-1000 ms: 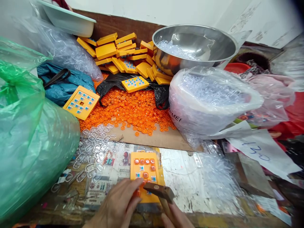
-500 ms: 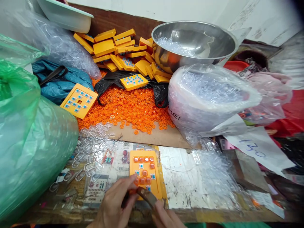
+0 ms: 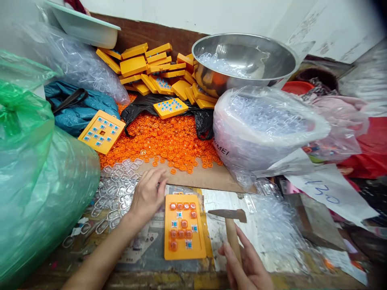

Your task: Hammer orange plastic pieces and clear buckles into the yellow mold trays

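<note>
My right hand (image 3: 246, 262) grips the wooden handle of a small hammer (image 3: 232, 233), its dark metal head raised at the right of a yellow plastic plate (image 3: 198, 249). The plate lies flat in front of me. Several of its sockets carry orange translucent caps (image 3: 180, 233); others show bare blue-and-white squares (image 3: 189, 244). My left hand (image 3: 148, 191) is beyond the plate's upper left corner, fingers bent and thumb apart, with nothing visible in it. It is between the clear plastic frames (image 3: 111, 197) and the near edge of the orange cap pile (image 3: 169, 141).
Yellow plates (image 3: 133, 66) are heaped at the back, and another plate (image 3: 102, 131) leans at the left. A steel bowl (image 3: 256, 60) and a plastic bag (image 3: 269, 129) of clear pieces stand at the right. A large green bag (image 3: 60, 193) bulges along the left side.
My left hand has moved up and away from the plate toward the orange pile. My right hand has drawn the hammer off the plate to the right. One more cap now shows at lower left.
</note>
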`<state>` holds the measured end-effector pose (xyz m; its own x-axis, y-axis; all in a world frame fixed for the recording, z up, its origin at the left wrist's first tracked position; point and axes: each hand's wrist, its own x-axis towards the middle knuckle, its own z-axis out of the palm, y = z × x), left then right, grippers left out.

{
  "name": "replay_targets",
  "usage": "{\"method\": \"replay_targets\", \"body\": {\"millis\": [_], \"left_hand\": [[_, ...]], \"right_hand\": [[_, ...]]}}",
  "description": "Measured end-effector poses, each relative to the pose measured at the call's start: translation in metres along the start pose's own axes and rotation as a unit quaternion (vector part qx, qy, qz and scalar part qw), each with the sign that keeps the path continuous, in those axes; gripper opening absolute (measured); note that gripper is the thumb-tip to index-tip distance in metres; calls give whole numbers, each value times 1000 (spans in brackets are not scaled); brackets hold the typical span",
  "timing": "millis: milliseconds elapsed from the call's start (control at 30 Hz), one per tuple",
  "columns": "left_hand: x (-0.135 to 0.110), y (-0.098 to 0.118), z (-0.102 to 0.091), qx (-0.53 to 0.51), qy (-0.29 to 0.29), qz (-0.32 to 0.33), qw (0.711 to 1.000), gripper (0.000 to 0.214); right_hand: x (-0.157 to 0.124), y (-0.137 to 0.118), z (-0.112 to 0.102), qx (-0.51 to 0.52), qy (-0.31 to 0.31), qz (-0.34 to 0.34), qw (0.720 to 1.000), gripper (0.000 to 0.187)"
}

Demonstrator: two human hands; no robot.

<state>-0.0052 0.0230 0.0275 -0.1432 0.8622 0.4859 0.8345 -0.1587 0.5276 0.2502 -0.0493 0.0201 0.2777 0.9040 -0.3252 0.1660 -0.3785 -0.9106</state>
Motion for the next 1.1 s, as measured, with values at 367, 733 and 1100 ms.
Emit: {"method": "replay_targets", "body": {"millis": [367,733,1100], "left_hand": [[15,-14,-11,68,-28,-6,997,24],[-49,-26,-46,79,-24,20,996,16],[-41,-23,-26,47,-52,-18,997,17]], "right_hand": [[12,13,10,14,11,-22,1000,59],[15,14,9,-17,-18,-45,999,54],[13,14,8,-27,-7,-41,999,56]]}}
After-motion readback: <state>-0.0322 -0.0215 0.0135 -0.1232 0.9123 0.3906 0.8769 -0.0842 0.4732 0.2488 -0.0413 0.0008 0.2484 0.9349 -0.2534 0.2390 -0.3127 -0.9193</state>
